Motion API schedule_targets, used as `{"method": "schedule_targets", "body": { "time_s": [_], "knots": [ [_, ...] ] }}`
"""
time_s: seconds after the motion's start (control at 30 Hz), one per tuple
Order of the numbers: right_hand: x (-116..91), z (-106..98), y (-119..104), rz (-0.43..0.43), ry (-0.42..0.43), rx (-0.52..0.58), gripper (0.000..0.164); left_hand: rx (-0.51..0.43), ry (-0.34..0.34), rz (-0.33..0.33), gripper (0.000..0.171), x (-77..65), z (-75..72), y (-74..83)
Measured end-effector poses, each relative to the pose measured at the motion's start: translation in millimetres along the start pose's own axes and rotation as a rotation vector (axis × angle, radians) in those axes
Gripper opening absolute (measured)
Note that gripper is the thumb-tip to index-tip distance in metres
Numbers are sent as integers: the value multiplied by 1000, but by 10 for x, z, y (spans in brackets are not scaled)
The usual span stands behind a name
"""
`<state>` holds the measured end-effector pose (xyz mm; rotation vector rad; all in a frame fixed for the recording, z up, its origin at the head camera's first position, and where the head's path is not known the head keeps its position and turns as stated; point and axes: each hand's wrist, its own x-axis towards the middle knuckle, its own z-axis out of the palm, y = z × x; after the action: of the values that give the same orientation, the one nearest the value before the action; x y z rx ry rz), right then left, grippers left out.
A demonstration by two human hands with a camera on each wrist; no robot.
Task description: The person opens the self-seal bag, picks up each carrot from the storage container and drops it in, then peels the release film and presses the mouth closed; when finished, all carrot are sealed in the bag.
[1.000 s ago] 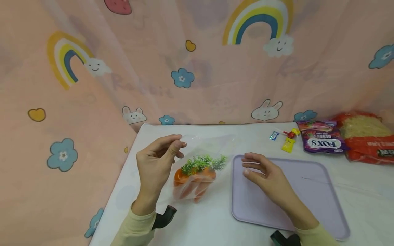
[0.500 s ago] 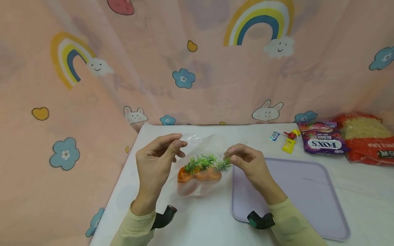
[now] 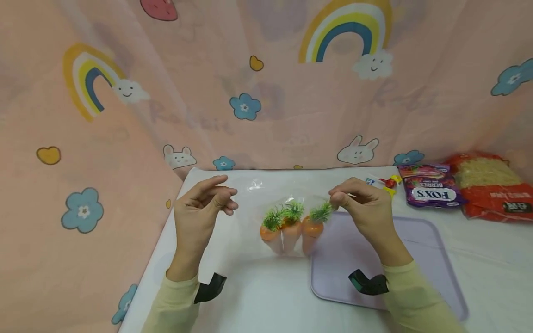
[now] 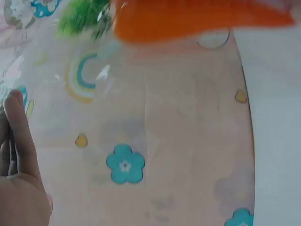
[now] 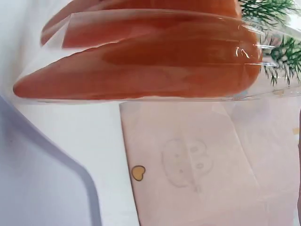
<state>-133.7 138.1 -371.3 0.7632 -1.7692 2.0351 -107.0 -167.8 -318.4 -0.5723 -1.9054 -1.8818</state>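
Note:
In the head view a clear plastic bag (image 3: 254,185) hangs stretched between both hands over the white table. Inside are three orange carrots (image 3: 291,231) with green tops, side by side. My left hand (image 3: 199,213) pinches the bag's upper left edge between thumb and fingers. At the upper right edge my right hand (image 3: 366,208) pinches the film, close to one green top. The left wrist view has part of my left hand (image 4: 21,165) and a blurred carrot (image 4: 188,21). Carrots (image 5: 155,66) in the film fill the top of the right wrist view.
A lilac tray (image 3: 350,277) lies under my right forearm. Behind it are small wrapped candies (image 3: 389,184), a purple Fox's candy bag (image 3: 430,186) and a red-and-clear food pack (image 3: 493,187). A pink patterned curtain (image 3: 283,92) stands behind and left of the table.
My right hand came from above the tray to the bag's right edge and took hold, then moved right. The bag spread wider, and the bunched carrots now hang apart, farther right.

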Motion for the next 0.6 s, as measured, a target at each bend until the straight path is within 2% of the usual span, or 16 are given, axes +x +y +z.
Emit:
{"method": "schedule_targets", "body": {
  "time_s": [0.1, 0.23, 0.3, 0.37, 0.47, 0.53, 0.6],
  "knots": [
    [14, -5, -7, 1, 3, -4, 12, 48, -61, -6, 34, -5, -82, -127],
    [11, 67, 33, -15, -67, 23, 12, 148, -181, -94, 36, -59, -182, -380],
    [24, 88, 18, -17, -95, 4, 14, 155, -237, -161, 41, -89, -223, -469],
    [37, 92, 3, -18, -113, -22, 15, 117, -285, -200, 45, -109, -244, -499],
    [49, 83, -9, -23, -128, -30, 16, 81, -349, -200, 45, -115, -219, -506],
    [49, 77, -14, -18, -130, -29, 16, 68, -358, -180, 40, -103, -168, -499],
    [49, 74, -15, -9, -129, -27, 17, 60, -332, -175, 34, -89, -110, -491]
  ]
}}
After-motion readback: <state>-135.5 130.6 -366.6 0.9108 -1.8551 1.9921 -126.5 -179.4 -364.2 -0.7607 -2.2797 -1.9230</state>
